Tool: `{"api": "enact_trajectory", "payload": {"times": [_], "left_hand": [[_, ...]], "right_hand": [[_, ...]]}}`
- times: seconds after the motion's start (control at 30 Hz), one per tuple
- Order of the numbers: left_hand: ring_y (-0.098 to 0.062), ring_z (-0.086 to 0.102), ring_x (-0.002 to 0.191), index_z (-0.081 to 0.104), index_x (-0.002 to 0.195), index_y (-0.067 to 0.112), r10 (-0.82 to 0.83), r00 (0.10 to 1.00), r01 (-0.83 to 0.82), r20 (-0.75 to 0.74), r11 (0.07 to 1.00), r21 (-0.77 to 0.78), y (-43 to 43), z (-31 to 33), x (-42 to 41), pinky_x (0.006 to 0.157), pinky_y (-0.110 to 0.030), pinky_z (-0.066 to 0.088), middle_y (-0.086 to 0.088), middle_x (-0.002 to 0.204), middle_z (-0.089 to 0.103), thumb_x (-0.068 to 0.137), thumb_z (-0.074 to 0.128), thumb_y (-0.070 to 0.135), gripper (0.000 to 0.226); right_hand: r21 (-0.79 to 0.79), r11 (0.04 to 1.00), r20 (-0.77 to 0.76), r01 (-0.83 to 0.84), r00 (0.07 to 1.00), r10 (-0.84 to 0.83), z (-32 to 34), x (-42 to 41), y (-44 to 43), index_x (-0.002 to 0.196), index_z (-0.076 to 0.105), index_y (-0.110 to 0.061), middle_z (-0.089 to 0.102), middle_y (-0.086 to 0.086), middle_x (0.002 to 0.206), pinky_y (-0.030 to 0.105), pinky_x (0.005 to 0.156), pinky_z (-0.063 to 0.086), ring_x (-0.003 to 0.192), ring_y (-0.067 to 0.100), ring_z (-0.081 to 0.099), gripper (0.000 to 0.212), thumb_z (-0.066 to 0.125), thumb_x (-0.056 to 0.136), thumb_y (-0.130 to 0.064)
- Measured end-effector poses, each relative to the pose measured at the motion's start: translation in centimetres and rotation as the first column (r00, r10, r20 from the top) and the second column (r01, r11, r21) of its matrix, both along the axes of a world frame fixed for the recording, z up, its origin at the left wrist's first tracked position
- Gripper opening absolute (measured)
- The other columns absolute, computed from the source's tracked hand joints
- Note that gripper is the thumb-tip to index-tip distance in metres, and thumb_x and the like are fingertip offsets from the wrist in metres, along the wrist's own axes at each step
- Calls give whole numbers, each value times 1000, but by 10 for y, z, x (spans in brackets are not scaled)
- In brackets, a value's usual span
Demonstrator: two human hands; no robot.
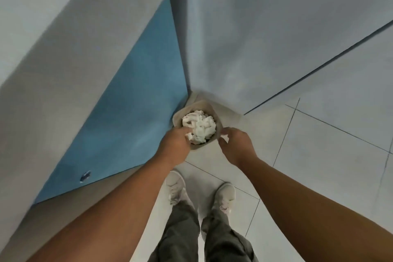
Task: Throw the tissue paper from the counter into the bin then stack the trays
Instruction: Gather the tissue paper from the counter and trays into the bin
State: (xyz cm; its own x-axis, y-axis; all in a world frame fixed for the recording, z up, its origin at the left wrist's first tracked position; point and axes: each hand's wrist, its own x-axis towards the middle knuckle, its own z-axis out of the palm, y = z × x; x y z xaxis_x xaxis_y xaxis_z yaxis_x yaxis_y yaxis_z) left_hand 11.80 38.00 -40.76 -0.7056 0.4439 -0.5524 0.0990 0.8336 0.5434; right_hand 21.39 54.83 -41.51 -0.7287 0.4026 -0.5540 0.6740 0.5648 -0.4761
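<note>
Head view, straight down into a corner. Grey wall (265, 27) to the right, counter (63, 38) to the left – pale grey top, blue front panel (131, 108) beneath, with a small blurred metal fitting (85, 176) low on that panel, too smeared to name.

Tucked into the corner on the pale tiled floor (323, 155): a round tan bin (177, 120), touching or all but touching the blue panel. Mouth heaped to the rim with crumpled white tissue paper (201, 125).

Both bare forearms reaching down and forward to the bin's near edge. Left grip (175, 144) at the near-left rim, fingers curled downward around a white wad of the tissue paper right over the mouth, that wad touching the heap. Right grip (235, 144) just outside the near-right rim, fingers bent and pinching a small white scrap – held beside the bin's wall, not over the opening.

Below the arms, two pale shoes (176, 187) side by side on the tiles, just short of the bin, under grey-green trousers (180, 234).
</note>
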Motion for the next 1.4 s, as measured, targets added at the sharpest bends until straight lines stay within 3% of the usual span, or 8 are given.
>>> {"api": "enact_trajectory", "payload": {"times": [0.33,0.43,0.53,0.73,0.97,1.13,1.27,1.4], "left_hand": [[-17,61,97,71,112,19,65,997,-66,37,998,20,25,-196,1,80,-19,45,-6,114,68,94,58,10,24],[-23,60,112,71,115,18,74,996,-75,48,997,20,32,-231,-3,90,-19,44,-10,123,65,95,57,10,26],[-21,56,119,69,117,17,56,997,-57,53,998,21,36,-250,-9,89,-15,39,-9,129,62,96,56,9,26],[-21,54,123,68,116,19,56,998,-56,17,997,47,49,-262,-27,94,-16,37,-6,131,61,95,60,12,24],[-22,44,133,27,152,30,-74,982,83,175,996,-42,64,-262,-42,111,-37,38,2,153,37,93,64,19,71],[-22,40,137,34,150,22,-92,995,93,43,995,-30,53,-231,-43,112,-32,33,-3,152,39,95,57,9,61],[-22,45,133,40,147,22,-73,997,72,9,997,14,39,-187,-34,111,-37,38,-3,148,46,94,57,11,57],[-22,49,130,45,144,19,-69,995,75,-68,993,91,32,-117,-19,109,-36,41,-4,143,52,92,60,13,54]], "right_hand": [[-79,938,258,338,916,-308,-209,0,2,132,39,-2,55,16,126,35,91,42,119,35,52,56,57,93,-38],[-255,741,320,621,777,-542,-249,-4,4,117,56,1,65,14,106,45,91,53,103,35,64,60,58,83,-47],[-392,481,338,784,609,-718,-272,-7,0,80,60,-2,64,10,75,47,81,59,72,31,71,28,63,88,-28],[-498,132,394,857,359,-846,-270,-22,-4,93,63,7,66,18,84,30,54,59,61,28,69,14,52,85,12],[-470,149,406,870,363,-838,-268,-24,-6,93,65,6,67,20,88,30,54,59,75,37,70,18,50,83,11],[-448,268,421,853,466,-779,-256,-25,-9,82,56,1,64,13,88,42,83,59,84,30,68,6,54,88,0],[-331,397,420,856,510,-751,-223,-12,-14,70,48,-11,59,8,78,34,68,53,93,36,69,16,60,78,-19],[-261,613,306,746,666,-680,-156,2,-14,121,59,-9,70,9,105,39,88,55,98,30,68,59,53,69,-35]]}}
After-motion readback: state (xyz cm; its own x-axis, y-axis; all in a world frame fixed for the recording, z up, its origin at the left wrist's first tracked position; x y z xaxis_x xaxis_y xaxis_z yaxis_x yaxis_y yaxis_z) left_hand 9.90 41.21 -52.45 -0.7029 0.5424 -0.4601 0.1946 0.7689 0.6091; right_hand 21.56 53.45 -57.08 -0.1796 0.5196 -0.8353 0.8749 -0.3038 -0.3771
